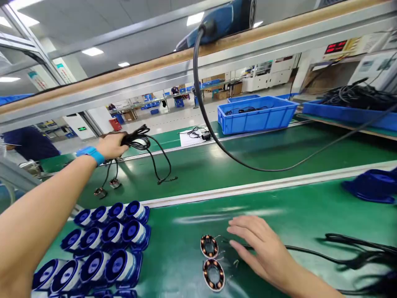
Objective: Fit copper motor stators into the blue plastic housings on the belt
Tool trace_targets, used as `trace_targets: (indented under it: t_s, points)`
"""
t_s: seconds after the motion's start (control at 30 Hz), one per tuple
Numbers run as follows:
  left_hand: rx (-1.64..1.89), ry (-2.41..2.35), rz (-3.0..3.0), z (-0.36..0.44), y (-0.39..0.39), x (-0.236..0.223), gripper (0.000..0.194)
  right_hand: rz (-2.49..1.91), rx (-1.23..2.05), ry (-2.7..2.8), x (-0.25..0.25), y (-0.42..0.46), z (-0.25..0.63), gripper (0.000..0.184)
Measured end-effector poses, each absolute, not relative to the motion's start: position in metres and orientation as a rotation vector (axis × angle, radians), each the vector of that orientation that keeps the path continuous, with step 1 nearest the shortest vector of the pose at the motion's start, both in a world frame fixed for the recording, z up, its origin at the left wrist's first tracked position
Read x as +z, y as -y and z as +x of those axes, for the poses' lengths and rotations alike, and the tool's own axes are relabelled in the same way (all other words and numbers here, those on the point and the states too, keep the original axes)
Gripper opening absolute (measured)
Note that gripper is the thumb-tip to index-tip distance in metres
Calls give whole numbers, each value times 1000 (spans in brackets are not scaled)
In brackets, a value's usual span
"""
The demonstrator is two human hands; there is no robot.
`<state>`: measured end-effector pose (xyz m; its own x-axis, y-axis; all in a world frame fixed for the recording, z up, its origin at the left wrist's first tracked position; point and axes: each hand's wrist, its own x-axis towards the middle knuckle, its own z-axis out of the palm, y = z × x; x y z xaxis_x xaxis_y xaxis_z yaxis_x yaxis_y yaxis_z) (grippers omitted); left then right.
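My left hand [111, 145], a blue band on its wrist, is closed round a coiled black cable bundle [141, 140] above the far green belt. Two small copper-wound motor stators [114, 183] hang or rest below it; black leads rise from them toward the hand. My right hand [259, 246] hovers low over the near green surface, fingers stretched out. Beside its fingertips lie two round stators, an upper ring [209, 246] and a lower ring [214, 275], with thin wire ends. A black cable [316, 251] passes beneath that hand to the right.
Rows of blue-and-white cylindrical housings [114, 231] stand at the left front. Across the belt sit a blue crate [257, 116] and a second blue bin [347, 111] of cables. A blue power tool [223, 22] lies on the overhead shelf, its cord [201, 99] looping down.
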<state>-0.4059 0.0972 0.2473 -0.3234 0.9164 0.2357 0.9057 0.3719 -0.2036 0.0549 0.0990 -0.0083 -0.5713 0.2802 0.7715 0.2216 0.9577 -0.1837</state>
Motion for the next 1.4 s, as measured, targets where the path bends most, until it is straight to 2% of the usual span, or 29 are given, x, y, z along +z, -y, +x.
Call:
trace_targets:
  t_s: [0.13,0.3,0.5,0.6,0.67,0.8,0.9,1.03,1.27,1.4]
  points:
    - [151,2164,-1823,-349,-98,241,30,-263,-234,2154,55,-80,29,25]
    - [198,1909,-2203,-267,-98,227,22,-368,-698,2153,106,-79,1,50]
    - [88,1687,-2551,-204,-99,207,23,-593,-812,2206,123,-107,-5,53]
    - [74,1690,-2631,-239,-106,201,38,-728,-915,2295,117,-115,10,40]
    - [61,1817,-2512,-286,-111,191,40,-778,-900,2350,108,-117,24,34]
    - [290,2119,-2181,-386,-112,143,28,-814,-765,2423,87,-120,47,38]
    - [497,2192,-2113,-430,-112,97,31,-809,-679,2439,78,-124,58,45]
    - [641,2171,-2133,-453,-119,61,34,-820,-604,2427,72,-133,76,49]
    - [789,2123,-2224,-468,-129,50,34,-842,-525,2467,63,-155,111,53]
    - [901,2204,-2231,-470,-134,38,46,-914,-485,2522,64,-160,117,52]
